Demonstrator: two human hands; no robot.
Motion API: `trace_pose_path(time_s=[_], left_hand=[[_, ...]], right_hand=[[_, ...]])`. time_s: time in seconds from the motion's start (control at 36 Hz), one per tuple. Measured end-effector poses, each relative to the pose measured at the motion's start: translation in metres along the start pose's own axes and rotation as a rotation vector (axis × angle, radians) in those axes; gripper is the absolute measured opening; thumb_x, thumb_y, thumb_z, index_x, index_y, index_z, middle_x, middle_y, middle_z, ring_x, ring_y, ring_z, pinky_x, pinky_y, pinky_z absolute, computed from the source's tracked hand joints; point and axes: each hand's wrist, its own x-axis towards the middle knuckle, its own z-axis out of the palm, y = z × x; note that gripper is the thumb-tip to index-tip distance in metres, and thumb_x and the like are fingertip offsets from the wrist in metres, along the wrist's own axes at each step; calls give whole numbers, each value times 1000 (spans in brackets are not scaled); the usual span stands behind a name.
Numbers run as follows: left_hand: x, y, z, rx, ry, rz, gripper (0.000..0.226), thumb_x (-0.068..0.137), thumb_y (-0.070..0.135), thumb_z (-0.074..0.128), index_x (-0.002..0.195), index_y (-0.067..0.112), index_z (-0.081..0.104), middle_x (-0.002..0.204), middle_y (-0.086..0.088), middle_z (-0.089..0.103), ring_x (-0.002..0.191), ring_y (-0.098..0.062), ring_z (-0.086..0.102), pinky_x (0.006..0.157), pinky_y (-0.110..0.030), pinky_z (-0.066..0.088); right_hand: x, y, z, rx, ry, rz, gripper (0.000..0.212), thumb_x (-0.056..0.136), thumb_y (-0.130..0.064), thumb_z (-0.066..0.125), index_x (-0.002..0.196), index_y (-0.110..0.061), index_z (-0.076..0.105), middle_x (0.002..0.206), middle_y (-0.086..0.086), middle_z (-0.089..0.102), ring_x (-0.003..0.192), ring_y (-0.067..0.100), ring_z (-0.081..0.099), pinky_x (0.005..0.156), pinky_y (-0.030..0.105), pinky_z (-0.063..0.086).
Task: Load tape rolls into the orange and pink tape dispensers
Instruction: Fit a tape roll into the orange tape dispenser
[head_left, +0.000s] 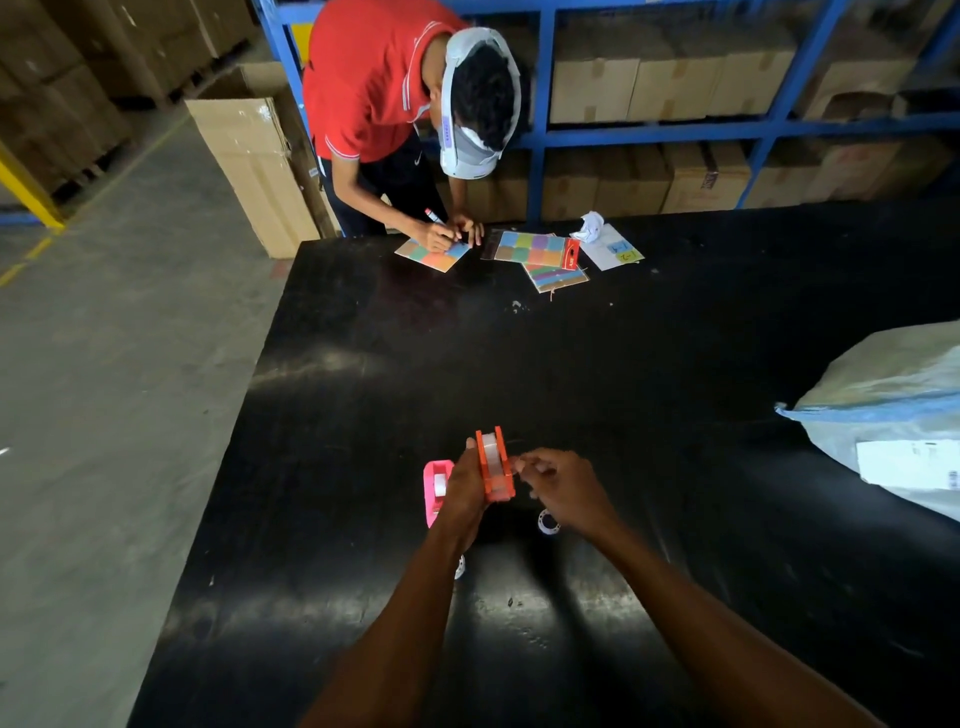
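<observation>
While my left hand (467, 483) wraps around the orange dispenser (496, 465) and holds it up off the black tabletop (363, 395), my right hand (558, 486) sits just beside its right side, fingers curled with the fingertips (522, 462) pinched together at the dispenser's edge. Whether they have hold of a tape end I cannot tell; it is too small and blurred. A pale tape roll (490, 452) sits between the orange side walls.

Just left of my left hand, the pink dispenser (435, 488) lies on the tabletop with a whitish roll (440, 480) showing in its opening; my hand hides part of it. A small white ring (548, 521) lies on the tabletop under my right wrist, and another white piece (460, 566) peeks out beside my left forearm, mostly hidden.

Across the tabletop, at its far edge, a person in a red shirt (374, 78) bends over a sheet of coloured squares (432, 253), one hand on a marker (434, 215) and the other pressed to the sheet. More coloured sheets (535, 249) lie to the right of it, then a white paper (613, 249) with a crumpled wad (591, 226) on it. A large pale sack (893, 400) rests on the right side of the tabletop. Blue shelving (649, 136) with cartons stands behind.
</observation>
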Motion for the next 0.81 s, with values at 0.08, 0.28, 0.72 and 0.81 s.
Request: trace_pose_path(time_s=[0.08, 0.28, 0.72, 0.81], left_hand=[[-6, 0, 7, 116, -21, 34, 63, 103, 49, 25, 109, 1, 65, 95, -19, 72, 81, -25, 68, 75, -35, 54], [-5, -3, 12, 162, 74, 107, 39, 107, 29, 28, 89, 11, 59, 70, -5, 69, 52, -6, 67, 48, -18, 54], [11, -23, 10, 526, 261, 191, 18, 93, 4, 54, 109, -2, 62, 104, -22, 72, 94, -35, 70, 84, -44, 58], [15, -27, 8, 515, 261, 183, 25, 87, -5, 54, 109, -4, 67, 103, -25, 73, 94, -38, 71, 84, -46, 59]], right_hand=[[4, 2, 2, 65, -76, 24, 15, 95, -25, 64, 102, -20, 76, 78, -3, 77, 59, 6, 72, 60, 14, 54], [12, 17, 10, 155, -126, 76, 17, 93, -8, 66, 108, -4, 72, 89, 13, 76, 67, 24, 72, 64, 28, 59], [30, 53, 26, -30, -78, 37, 21, 93, -9, 60, 86, -22, 75, 62, -18, 69, 59, -4, 66, 57, 8, 46], [37, 59, 29, -65, -76, 34, 22, 94, -6, 58, 99, -16, 77, 59, -25, 68, 56, -6, 65, 58, 7, 45]])
